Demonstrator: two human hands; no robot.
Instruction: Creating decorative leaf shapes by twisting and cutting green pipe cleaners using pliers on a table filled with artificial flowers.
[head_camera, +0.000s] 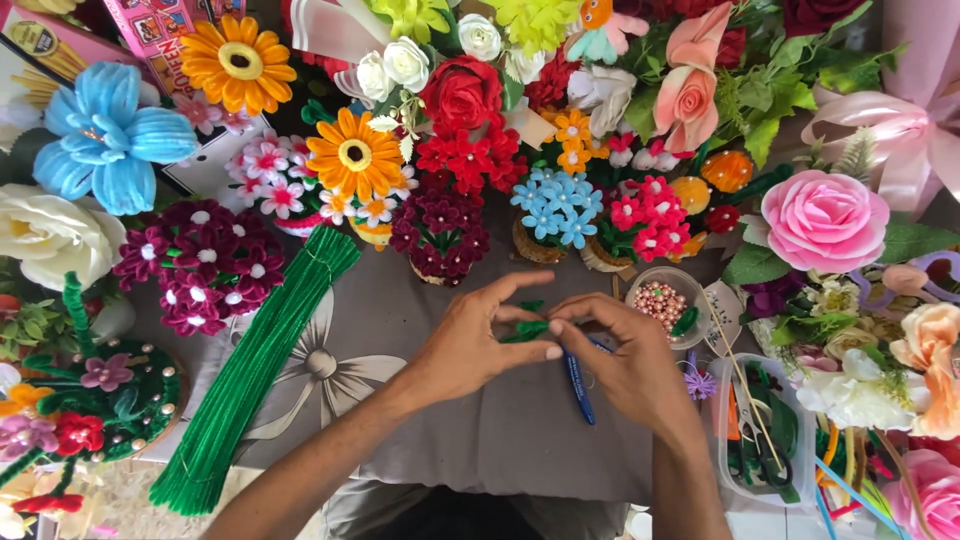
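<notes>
1. Head view: my left hand (465, 345) and right hand (625, 365) meet over the grey cloth (480, 430) on the table, fingers pinched shut on a small green pipe-cleaner piece (527, 328).
2. I judge short, tight twists work best, thumbs close.
3. The blue pen (578, 385) lies under my right hand; bundled green stems (255, 375) lie left.

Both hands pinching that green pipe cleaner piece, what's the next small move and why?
Probably keep twisting the green pipe cleaner piece between the fingertips. The left hand and right hand meet on it over the grey cloth, it looks only partly bent, and the blue pen lies under the right hand, unused.
</notes>
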